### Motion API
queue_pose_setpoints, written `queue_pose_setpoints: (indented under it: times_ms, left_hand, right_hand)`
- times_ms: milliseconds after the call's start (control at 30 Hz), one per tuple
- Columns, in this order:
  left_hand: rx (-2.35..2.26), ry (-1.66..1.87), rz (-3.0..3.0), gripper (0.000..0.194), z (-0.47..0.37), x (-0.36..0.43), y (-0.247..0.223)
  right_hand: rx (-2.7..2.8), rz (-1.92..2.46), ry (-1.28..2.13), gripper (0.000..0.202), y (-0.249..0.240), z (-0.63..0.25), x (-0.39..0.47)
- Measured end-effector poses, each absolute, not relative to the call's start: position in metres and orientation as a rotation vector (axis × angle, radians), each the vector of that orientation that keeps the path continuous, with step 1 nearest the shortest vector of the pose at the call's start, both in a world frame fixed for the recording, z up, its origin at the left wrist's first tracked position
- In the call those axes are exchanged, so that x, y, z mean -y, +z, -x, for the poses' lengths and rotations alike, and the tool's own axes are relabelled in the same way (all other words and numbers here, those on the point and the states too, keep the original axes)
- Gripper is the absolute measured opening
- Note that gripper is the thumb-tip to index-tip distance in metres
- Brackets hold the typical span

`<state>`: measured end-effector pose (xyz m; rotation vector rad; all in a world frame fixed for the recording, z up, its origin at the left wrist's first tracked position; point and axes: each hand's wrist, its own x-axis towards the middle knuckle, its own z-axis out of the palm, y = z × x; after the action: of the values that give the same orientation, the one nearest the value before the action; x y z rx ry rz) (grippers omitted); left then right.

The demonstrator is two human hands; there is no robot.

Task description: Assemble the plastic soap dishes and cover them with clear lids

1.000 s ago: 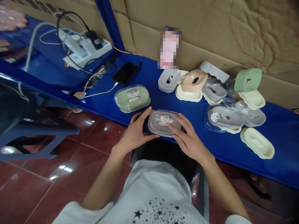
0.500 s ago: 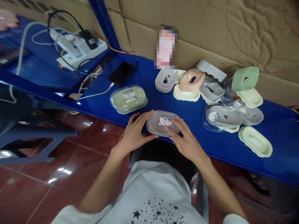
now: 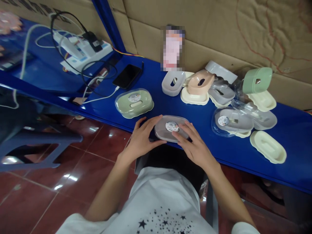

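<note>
At the front edge of the blue table, a grey soap dish (image 3: 162, 130) under a clear lid lies between my hands. A round barcode sticker (image 3: 172, 126) is on the lid. My left hand (image 3: 143, 138) curves around the dish's left end, thumb along the near side. My right hand (image 3: 193, 143) grips the right end, its fingers resting over the lid's top and side. Just beyond my left hand sits a green soap dish (image 3: 134, 112) with its own clear lid and sticker. The underside of the grey dish is hidden.
Loose soap-dish parts lie to the right: a peach shell (image 3: 201, 83), a green shell (image 3: 258, 79), a cream tray (image 3: 268, 148) and a clear lid (image 3: 215, 130). A charging phone (image 3: 128, 76) and a power strip (image 3: 85, 53) with cables stand at the left.
The grey soap dish has shifted slightly to the right, and the pale slot beside its sticker no longer shows. Both hands keep nearly the same hold.
</note>
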<state>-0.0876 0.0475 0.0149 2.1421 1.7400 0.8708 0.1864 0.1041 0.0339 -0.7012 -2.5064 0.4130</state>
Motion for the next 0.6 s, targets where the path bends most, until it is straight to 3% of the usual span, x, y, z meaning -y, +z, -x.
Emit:
queue_pose_setpoints:
  times_ms: [367,600]
  left_hand:
    - [-1.736,0.87,-2.161,0.092,0.0848,-0.0476,0.0151]
    - [-1.736,0.84,-2.135,0.089,0.0849,-0.0469,0.0186]
  right_hand:
    - [2.464,0.703,0.382,0.078,0.0308,-0.1863,-0.1022]
    - [2.545,0.741,0.3,0.068,0.033,-0.1829,-0.1001]
